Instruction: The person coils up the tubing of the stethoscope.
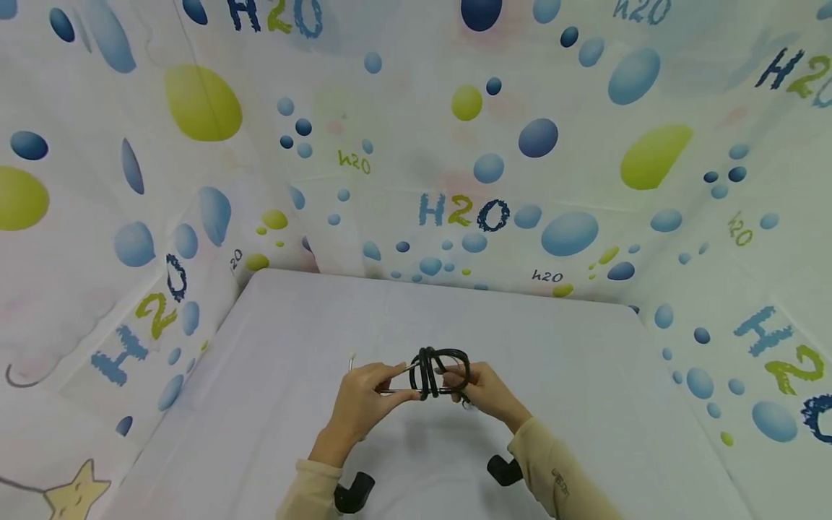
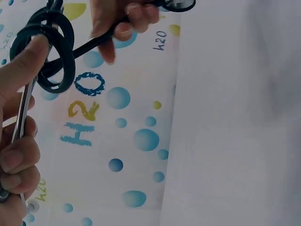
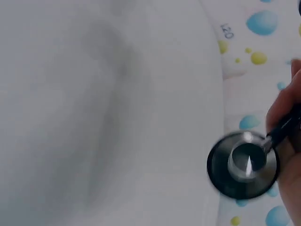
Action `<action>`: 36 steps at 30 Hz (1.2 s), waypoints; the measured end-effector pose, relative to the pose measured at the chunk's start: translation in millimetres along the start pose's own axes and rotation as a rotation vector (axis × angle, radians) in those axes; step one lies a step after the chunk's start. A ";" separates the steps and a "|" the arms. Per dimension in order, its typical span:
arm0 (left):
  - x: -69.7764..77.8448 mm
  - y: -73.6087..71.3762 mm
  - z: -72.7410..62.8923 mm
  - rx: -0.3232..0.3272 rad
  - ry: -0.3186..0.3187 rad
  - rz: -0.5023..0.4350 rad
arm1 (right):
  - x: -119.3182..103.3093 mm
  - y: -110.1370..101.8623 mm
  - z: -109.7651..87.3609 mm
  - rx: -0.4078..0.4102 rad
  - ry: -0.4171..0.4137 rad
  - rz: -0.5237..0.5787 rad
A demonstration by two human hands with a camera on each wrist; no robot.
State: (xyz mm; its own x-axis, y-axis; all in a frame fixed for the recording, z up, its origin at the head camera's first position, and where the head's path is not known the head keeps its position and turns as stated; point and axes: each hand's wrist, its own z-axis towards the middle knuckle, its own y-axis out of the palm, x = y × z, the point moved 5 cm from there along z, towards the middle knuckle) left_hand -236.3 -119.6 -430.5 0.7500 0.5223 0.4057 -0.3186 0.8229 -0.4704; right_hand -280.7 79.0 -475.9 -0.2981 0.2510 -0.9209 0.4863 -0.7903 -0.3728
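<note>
A stethoscope with black tubing (image 1: 427,372) is held between both hands above the white table. Its tubing is wound in loops around the metal ear tubes (image 2: 22,113). My left hand (image 1: 367,397) grips those ear tubes, the thumb pressed against the loops in the left wrist view. One pale ear tip (image 2: 32,205) pokes out below the fingers. On the other side of the coil, my right hand (image 1: 484,390) pinches the free tubing, which runs out of the loops. The round chest piece (image 3: 243,165) hangs beside the right hand's fingers.
A white table (image 1: 552,347) spreads beneath the hands. Behind and at both sides hangs a white curtain (image 1: 403,115) with blue and green spots and H2O lettering. Black angular pieces sit by each sleeve, one at the left (image 1: 354,492), another at the right (image 1: 505,471).
</note>
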 end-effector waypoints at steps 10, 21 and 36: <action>-11.8 -2.7 -2.6 -0.013 -0.070 0.136 | -14.4 24.6 -25.0 0.006 -0.063 -0.275; -16.8 -2.1 0.2 -0.037 -0.153 0.218 | -41.4 34.7 -46.7 0.219 -0.174 -0.513; -12.5 2.3 -1.7 -0.136 -0.255 0.255 | -70.2 48.4 -42.0 0.067 -0.429 -0.601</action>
State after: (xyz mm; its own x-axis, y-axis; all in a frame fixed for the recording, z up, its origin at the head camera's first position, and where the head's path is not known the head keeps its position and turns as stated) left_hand -245.4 -124.7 -438.0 0.4828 0.7593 0.4363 -0.3836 0.6313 -0.6741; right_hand -201.7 46.6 -434.1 -0.7986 0.4215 -0.4296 0.0908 -0.6213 -0.7783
